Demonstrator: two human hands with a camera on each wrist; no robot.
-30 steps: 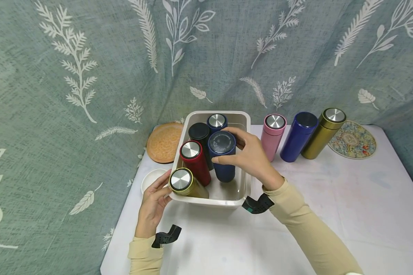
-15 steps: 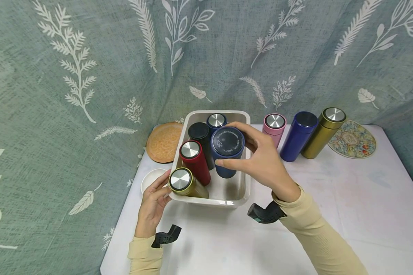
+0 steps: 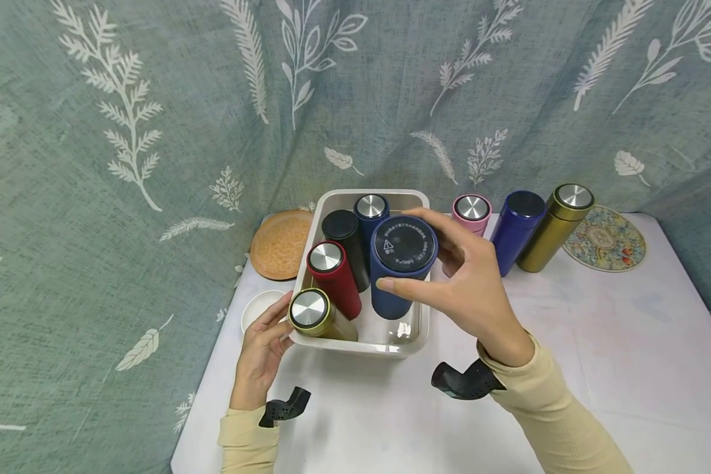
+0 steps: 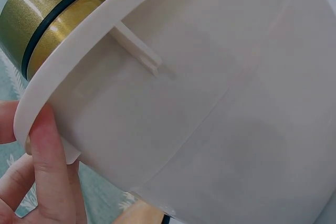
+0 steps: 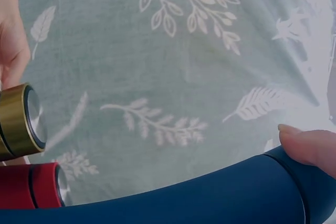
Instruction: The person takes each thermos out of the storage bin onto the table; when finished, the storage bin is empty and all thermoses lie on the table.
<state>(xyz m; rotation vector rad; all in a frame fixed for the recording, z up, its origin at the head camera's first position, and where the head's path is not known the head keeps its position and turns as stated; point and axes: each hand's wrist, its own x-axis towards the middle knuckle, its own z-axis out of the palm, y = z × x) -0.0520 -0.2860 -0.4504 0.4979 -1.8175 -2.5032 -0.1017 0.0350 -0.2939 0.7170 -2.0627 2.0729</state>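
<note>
In the head view my right hand grips a blue thermos flask near its top, thumb on the near side and fingers behind. The flask stands nearly upright over the white bin, its dark end disc with printed white text facing up. In the right wrist view the thumb presses on the blue flask. My left hand pinches the bin's left near corner by the rim, beside a gold flask. A red flask, a black flask and a darker blue flask also stand inside.
Right of the bin stand a pink flask, a bright blue flask and a gold flask. A patterned round mat lies behind them. On the left are an orange-brown round mat and a white dish. A leaf-print curtain hangs behind.
My right hand has raised the blue flask up and slightly rightward, toward the camera, drawing it away from the other flasks in the bin. My left hand has stayed on the bin's rim.
</note>
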